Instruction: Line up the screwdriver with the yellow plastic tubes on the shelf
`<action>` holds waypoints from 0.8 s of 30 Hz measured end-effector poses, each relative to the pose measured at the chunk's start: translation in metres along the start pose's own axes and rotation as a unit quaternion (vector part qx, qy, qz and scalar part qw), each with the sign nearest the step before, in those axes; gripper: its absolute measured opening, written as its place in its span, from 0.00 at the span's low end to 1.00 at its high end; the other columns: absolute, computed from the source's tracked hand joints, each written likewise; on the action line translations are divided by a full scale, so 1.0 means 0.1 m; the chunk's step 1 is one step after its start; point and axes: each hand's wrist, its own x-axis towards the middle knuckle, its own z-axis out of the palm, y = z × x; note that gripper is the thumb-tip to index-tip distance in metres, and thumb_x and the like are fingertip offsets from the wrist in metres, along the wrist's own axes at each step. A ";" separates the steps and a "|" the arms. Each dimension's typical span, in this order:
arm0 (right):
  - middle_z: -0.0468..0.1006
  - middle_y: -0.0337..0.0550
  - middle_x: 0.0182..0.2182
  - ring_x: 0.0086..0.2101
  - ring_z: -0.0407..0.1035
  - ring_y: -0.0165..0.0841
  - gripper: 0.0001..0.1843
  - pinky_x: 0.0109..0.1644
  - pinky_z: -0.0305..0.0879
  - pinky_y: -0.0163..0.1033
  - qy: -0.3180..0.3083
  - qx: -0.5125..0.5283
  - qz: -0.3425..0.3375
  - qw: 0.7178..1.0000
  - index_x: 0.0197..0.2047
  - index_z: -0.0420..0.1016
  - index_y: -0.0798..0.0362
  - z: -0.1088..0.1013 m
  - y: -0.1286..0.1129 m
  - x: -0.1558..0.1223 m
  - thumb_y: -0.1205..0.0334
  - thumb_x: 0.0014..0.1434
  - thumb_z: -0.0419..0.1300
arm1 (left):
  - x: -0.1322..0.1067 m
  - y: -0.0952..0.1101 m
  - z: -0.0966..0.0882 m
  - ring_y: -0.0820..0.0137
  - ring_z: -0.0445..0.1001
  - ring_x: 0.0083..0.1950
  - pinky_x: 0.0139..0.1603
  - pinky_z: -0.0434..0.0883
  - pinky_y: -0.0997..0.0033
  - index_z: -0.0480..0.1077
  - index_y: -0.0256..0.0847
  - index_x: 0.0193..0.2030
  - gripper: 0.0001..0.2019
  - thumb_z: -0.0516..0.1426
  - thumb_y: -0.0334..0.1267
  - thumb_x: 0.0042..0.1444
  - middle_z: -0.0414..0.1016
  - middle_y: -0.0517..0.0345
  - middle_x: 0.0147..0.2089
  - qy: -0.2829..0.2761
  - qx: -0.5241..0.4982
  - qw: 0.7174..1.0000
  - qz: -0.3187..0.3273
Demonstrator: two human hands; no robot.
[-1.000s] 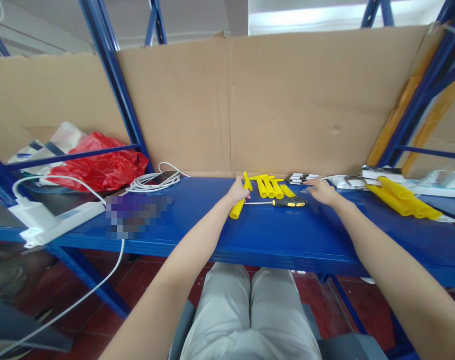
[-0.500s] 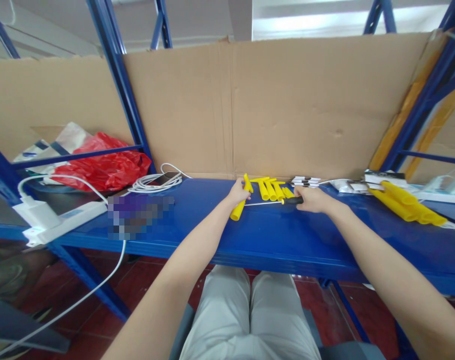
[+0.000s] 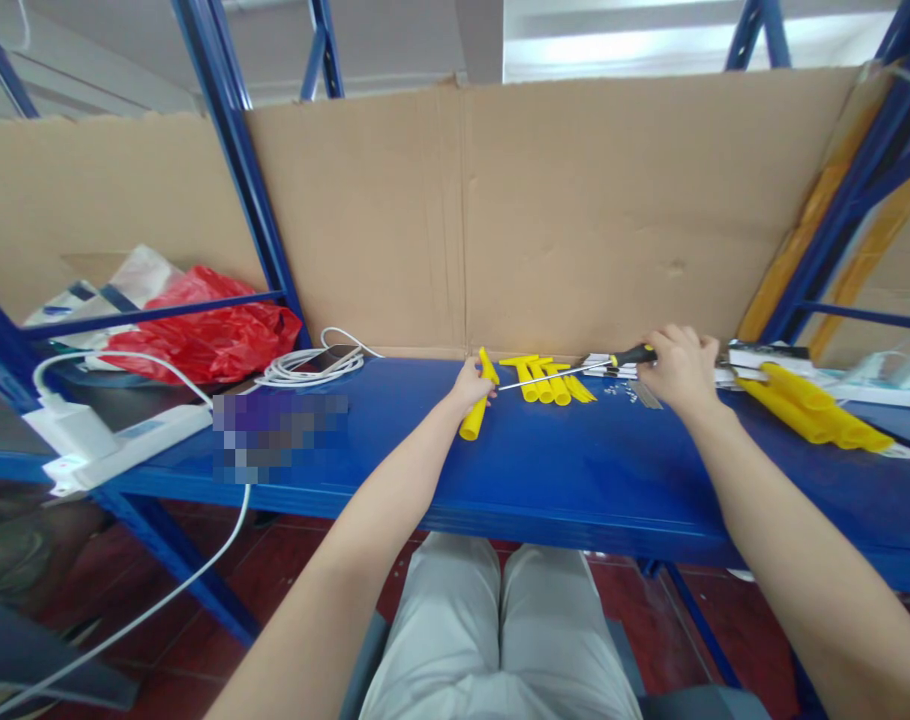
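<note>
My left hand (image 3: 473,386) is closed around a yellow T-shaped plastic handle (image 3: 473,422), its round tube end pointing toward me. A screwdriver (image 3: 633,355) with a black and yellow grip is held at its handle end by my right hand (image 3: 680,368). Its long metal shaft slants down to the left, the tip close beside my left hand; whether it touches the yellow piece I cannot tell. Several more yellow T-shaped pieces (image 3: 545,386) lie in a row under and behind the shaft. Small metal screws (image 3: 629,392) and a few thin strips (image 3: 649,396) lie below my right hand.
More yellow tubes (image 3: 807,410) lie at the right beside small packets (image 3: 770,355). To the left are a coiled white cable (image 3: 290,368), a phone (image 3: 330,358), a red plastic bag (image 3: 207,320) and a power strip (image 3: 136,435). Cardboard (image 3: 575,220) stands behind the blue shelf (image 3: 530,470).
My right hand has moved right and away from me with the screwdriver, whose handle end is now raised. Screws and strips have come into view. My left hand stays nearly in place.
</note>
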 end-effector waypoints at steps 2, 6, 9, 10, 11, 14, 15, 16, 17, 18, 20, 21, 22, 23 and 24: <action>0.73 0.53 0.38 0.41 0.61 0.45 0.14 0.44 0.50 0.48 0.000 -0.004 0.019 1.000 0.40 0.79 0.53 0.01 0.02 0.00 0.67 0.55 0.53 | 0.00 0.00 -0.01 0.82 0.69 0.21 0.22 0.66 0.83 0.60 0.43 0.58 0.26 0.58 0.18 0.54 0.75 0.63 0.38 -0.006 -0.002 1.000 -0.001; 0.72 0.54 0.39 0.42 0.61 0.45 0.14 0.43 0.50 0.47 -0.005 -0.002 0.049 0.999 0.42 0.77 0.54 0.02 0.02 -0.02 0.65 0.56 0.52 | -0.03 0.01 -0.01 0.83 0.69 0.21 0.21 0.65 0.85 0.59 0.43 0.58 0.26 0.54 0.17 0.56 0.74 0.62 0.39 -0.012 0.000 1.000 0.003; 0.73 0.56 0.40 0.43 0.61 0.47 0.14 0.42 0.51 0.47 -0.014 0.014 0.053 0.998 0.42 0.77 0.54 0.02 0.01 -0.03 0.63 0.58 0.52 | -0.04 0.02 0.00 0.83 0.69 0.21 0.21 0.65 0.84 0.59 0.43 0.59 0.27 0.54 0.16 0.55 0.75 0.60 0.41 -0.014 0.003 1.000 0.003; 0.73 0.57 0.41 0.43 0.61 0.47 0.14 0.42 0.52 0.47 -0.017 0.020 0.052 0.998 0.43 0.77 0.54 0.01 0.00 -0.03 0.63 0.58 0.52 | -0.04 0.03 0.00 0.83 0.69 0.21 0.21 0.65 0.84 0.59 0.42 0.59 0.27 0.54 0.16 0.54 0.75 0.60 0.42 -0.015 0.003 1.000 0.002; 0.74 0.57 0.41 0.43 0.61 0.48 0.15 0.42 0.52 0.48 -0.020 0.024 0.050 0.998 0.43 0.77 0.54 0.01 -0.01 -0.04 0.63 0.58 0.52 | -0.04 0.03 0.01 0.82 0.70 0.21 0.21 0.65 0.84 0.59 0.43 0.59 0.28 0.55 0.17 0.54 0.76 0.59 0.43 -0.016 0.002 1.000 0.001; 0.74 0.57 0.40 0.44 0.62 0.48 0.15 0.43 0.53 0.48 -0.027 0.029 0.047 0.998 0.43 0.77 0.54 0.01 -0.02 -0.04 0.64 0.57 0.52 | -0.05 0.04 0.02 0.82 0.70 0.22 0.22 0.66 0.84 0.58 0.43 0.59 0.27 0.55 0.17 0.55 0.77 0.59 0.43 -0.027 -0.002 1.000 -0.010; 0.73 0.57 0.40 0.44 0.62 0.49 0.15 0.43 0.53 0.48 -0.031 0.029 0.047 0.998 0.43 0.77 0.53 0.01 -0.03 -0.04 0.64 0.57 0.52 | -0.05 0.04 0.03 0.82 0.71 0.22 0.23 0.67 0.84 0.58 0.43 0.59 0.27 0.55 0.17 0.55 0.78 0.59 0.42 -0.031 -0.006 0.999 -0.013; 0.73 0.57 0.40 0.44 0.62 0.48 0.15 0.43 0.53 0.48 -0.033 0.029 0.048 0.998 0.43 0.77 0.53 0.01 -0.03 -0.04 0.64 0.57 0.52 | -0.05 0.04 0.03 0.82 0.70 0.22 0.23 0.67 0.83 0.58 0.43 0.59 0.27 0.55 0.17 0.55 0.78 0.60 0.42 -0.034 -0.011 0.999 -0.015; 0.73 0.57 0.40 0.44 0.62 0.48 0.15 0.43 0.53 0.48 -0.036 0.028 0.049 0.998 0.43 0.77 0.53 0.01 -0.03 -0.04 0.63 0.57 0.52 | -0.06 0.05 0.03 0.82 0.70 0.22 0.23 0.68 0.83 0.58 0.42 0.59 0.27 0.54 0.16 0.55 0.78 0.60 0.42 -0.035 -0.017 0.999 -0.017; 0.73 0.56 0.41 0.45 0.62 0.48 0.15 0.43 0.53 0.48 -0.037 0.027 0.050 0.998 0.43 0.77 0.54 0.01 -0.03 -0.04 0.63 0.57 0.51 | -0.06 0.05 0.03 0.82 0.70 0.22 0.23 0.68 0.83 0.58 0.42 0.58 0.26 0.54 0.16 0.56 0.78 0.59 0.42 -0.036 -0.023 0.999 -0.017; 0.73 0.56 0.41 0.45 0.62 0.48 0.15 0.44 0.53 0.48 -0.038 0.025 0.054 0.998 0.43 0.77 0.54 0.01 -0.03 -0.04 0.63 0.57 0.51 | -0.06 0.06 0.03 0.82 0.71 0.22 0.23 0.68 0.83 0.58 0.41 0.58 0.26 0.54 0.16 0.56 0.78 0.59 0.41 -0.038 -0.036 0.998 -0.017; 0.73 0.57 0.41 0.45 0.62 0.48 0.15 0.44 0.53 0.48 -0.038 0.024 0.056 0.997 0.43 0.77 0.54 0.00 -0.04 -0.04 0.63 0.57 0.51 | -0.06 0.06 0.03 0.82 0.71 0.22 0.23 0.68 0.83 0.58 0.41 0.57 0.25 0.54 0.15 0.56 0.78 0.59 0.41 -0.039 -0.042 0.998 -0.017; 0.73 0.57 0.42 0.45 0.62 0.48 0.15 0.44 0.53 0.48 -0.039 0.023 0.058 0.997 0.43 0.77 0.54 0.00 -0.04 -0.03 0.63 0.57 0.51 | -0.06 0.06 0.03 0.82 0.71 0.22 0.23 0.68 0.82 0.58 0.41 0.57 0.25 0.55 0.15 0.57 0.78 0.59 0.41 -0.040 -0.047 0.998 -0.017; 0.73 0.57 0.42 0.45 0.62 0.48 0.16 0.44 0.53 0.48 -0.040 0.023 0.059 0.997 0.43 0.77 0.55 0.00 -0.04 -0.03 0.63 0.57 0.51 | -0.05 0.05 0.03 0.82 0.72 0.22 0.23 0.68 0.82 0.58 0.40 0.57 0.25 0.55 0.15 0.57 0.78 0.58 0.42 -0.041 -0.052 0.998 -0.018; 0.73 0.57 0.42 0.45 0.62 0.48 0.16 0.44 0.53 0.48 -0.040 0.023 0.060 0.997 0.43 0.77 0.55 0.00 -0.04 -0.03 0.63 0.57 0.51 | -0.05 0.05 0.03 0.81 0.72 0.22 0.23 0.68 0.82 0.58 0.40 0.57 0.25 0.55 0.15 0.56 0.78 0.58 0.42 -0.040 -0.055 0.997 -0.018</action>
